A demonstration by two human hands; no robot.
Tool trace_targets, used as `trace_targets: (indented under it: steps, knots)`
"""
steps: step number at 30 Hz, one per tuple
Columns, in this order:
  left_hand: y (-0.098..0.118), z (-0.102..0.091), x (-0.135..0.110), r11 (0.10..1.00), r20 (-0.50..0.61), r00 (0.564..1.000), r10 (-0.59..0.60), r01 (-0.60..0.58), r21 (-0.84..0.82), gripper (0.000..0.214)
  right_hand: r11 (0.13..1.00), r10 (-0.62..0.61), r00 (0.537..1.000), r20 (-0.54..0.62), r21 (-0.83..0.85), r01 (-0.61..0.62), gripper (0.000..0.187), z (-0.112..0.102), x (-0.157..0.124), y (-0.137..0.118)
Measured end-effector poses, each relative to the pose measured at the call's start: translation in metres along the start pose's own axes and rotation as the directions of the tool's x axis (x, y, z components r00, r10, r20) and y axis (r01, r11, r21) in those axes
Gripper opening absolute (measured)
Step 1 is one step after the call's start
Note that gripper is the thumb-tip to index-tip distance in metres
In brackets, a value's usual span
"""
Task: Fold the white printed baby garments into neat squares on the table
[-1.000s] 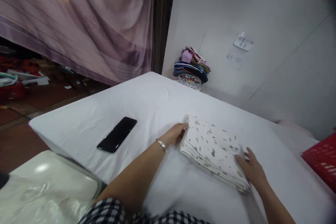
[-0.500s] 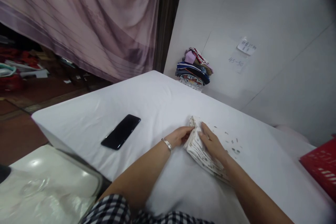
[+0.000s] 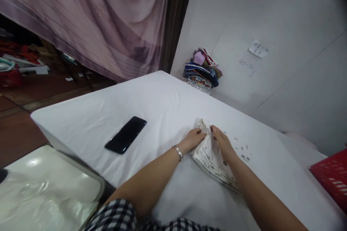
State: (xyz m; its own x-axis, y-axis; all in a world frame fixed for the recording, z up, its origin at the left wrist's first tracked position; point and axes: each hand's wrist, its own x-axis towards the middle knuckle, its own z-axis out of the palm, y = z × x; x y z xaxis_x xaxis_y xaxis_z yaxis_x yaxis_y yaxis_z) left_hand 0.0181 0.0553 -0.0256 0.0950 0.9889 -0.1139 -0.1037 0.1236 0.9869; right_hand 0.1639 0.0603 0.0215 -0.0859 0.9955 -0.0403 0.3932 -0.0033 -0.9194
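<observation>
A bundle of white printed cloth (image 3: 210, 160), folded into several layers, lies on the white-covered table in front of me. At its left upper edge my left hand (image 3: 194, 138) is closed, with thumb and fingers gripping the layers. My right hand (image 3: 222, 146) holds the bundle from the right, its fingers close together and pressed against the top layer. Part of the cloth is hidden beneath my right hand and forearm. Just to the right of that hand, small dark printed marks (image 3: 245, 158) show on white fabric; whether it belongs to the bundle I cannot tell.
A black phone (image 3: 126, 135) lies on the table (image 3: 159, 97) to the left. Against the wall stands a stack of folded clothes (image 3: 202, 70). A red box-like object (image 3: 332, 173) is at the right edge, a plastic-covered pale seat (image 3: 54, 173) at lower left, and a curtain (image 3: 116, 18) hangs behind.
My left hand has moved up onto the cloth's edge, its fingers now over the top layer. My right hand has shifted slightly right, and the top layer looks lifted and creased between the hands.
</observation>
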Motion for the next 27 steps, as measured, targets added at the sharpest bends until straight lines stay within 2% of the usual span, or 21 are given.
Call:
trace_targets:
  steps: [2,5,7,11,15,18,20,23,25,27]
  knots:
    - [0.002,0.003,-0.001,0.999,0.003,0.999,0.046,-0.046,0.016,0.025,0.999,0.025,0.999,-0.046,-0.022,-0.026,0.066,0.001,0.008,-0.005]
    - [0.005,0.005,-0.004,0.997,0.000,0.998,0.070,-0.070,0.015,0.023,0.998,0.035,0.999,-0.023,-0.045,-0.036,0.071,0.010,0.012,-0.001]
    - [0.006,0.004,-0.006,0.999,-0.005,0.999,0.046,-0.046,-0.011,0.024,0.999,0.024,1.000,-0.012,-0.035,-0.025,0.072,0.019,0.011,0.006]
    - [0.011,-0.001,-0.010,0.998,0.023,1.000,-0.017,0.018,-0.063,0.044,0.998,-0.014,0.999,-0.043,-0.056,0.011,0.072,0.031,0.009,0.013]
    - [0.016,-0.009,-0.010,0.992,0.055,0.991,-0.123,0.124,-0.010,0.048,0.996,-0.022,1.000,0.012,-0.090,0.023,0.060,0.021,0.010,0.011]
    - [0.020,-0.016,-0.009,0.970,0.038,0.970,-0.240,0.239,0.039,0.038,0.987,-0.065,0.997,0.039,-0.146,0.070,0.045,-0.005,0.017,0.016]
    - [0.021,-0.018,-0.007,0.957,0.037,0.958,-0.284,0.281,0.069,0.032,0.981,-0.053,0.998,-0.029,-0.191,0.047,0.038,-0.033,0.023,0.025]
    - [0.022,-0.019,-0.006,0.945,0.030,0.951,-0.309,0.304,0.121,0.030,0.973,0.039,0.976,-0.215,-0.215,-0.086,0.040,-0.086,0.021,0.044]
    - [0.023,-0.019,-0.006,0.941,0.033,0.950,-0.310,0.302,0.150,0.029,0.963,0.104,0.939,-0.327,-0.204,-0.178,0.047,-0.119,0.009,0.059]
    - [0.024,-0.019,-0.006,0.940,0.035,0.951,-0.306,0.296,0.169,0.027,0.952,0.201,0.899,-0.389,-0.138,-0.272,0.057,-0.143,-0.010,0.071]
